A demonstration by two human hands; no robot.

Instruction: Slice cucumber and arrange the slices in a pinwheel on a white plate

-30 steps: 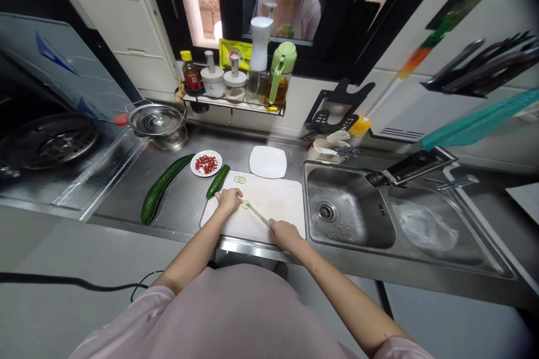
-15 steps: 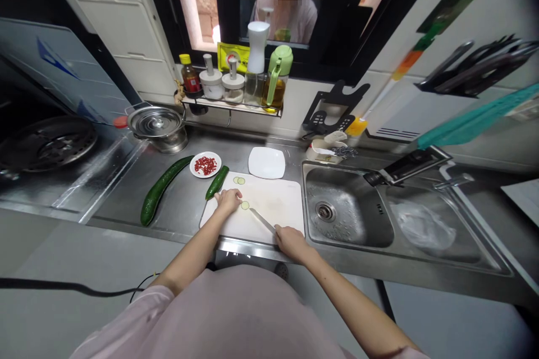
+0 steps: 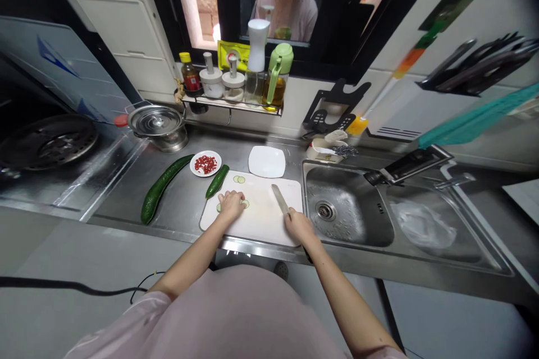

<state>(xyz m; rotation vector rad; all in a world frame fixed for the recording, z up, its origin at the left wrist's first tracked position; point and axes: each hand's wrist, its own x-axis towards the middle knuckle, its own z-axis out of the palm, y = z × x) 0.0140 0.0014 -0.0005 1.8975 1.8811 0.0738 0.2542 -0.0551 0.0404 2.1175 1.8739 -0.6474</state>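
Observation:
My right hand (image 3: 300,226) is closed round the handle of a kitchen knife (image 3: 279,198), whose blade points up and left over the right part of the white cutting board (image 3: 269,230). On the board's left part, my left hand (image 3: 232,205) has its fingers curled onto a pale cucumber slice (image 3: 246,204). A bit of another slice (image 3: 218,207) shows at that hand's left side. Two overlapping slices (image 3: 239,179) lie near the board's far edge. A cut piece of cucumber (image 3: 217,182) rests along the board's left edge.
Left of the board lie a long whole cucumber (image 3: 162,188) and a small plate (image 3: 194,170) of chopped red pieces. An empty white dish (image 3: 266,161) sits behind the board. The sink (image 3: 349,235) is at right, a lidded steel pot (image 3: 162,134) at back left.
The knife has moved right, away from the slice, its blade now turned more away from me. My left hand has shifted slightly right and down onto the slice, uncovering another at its left.

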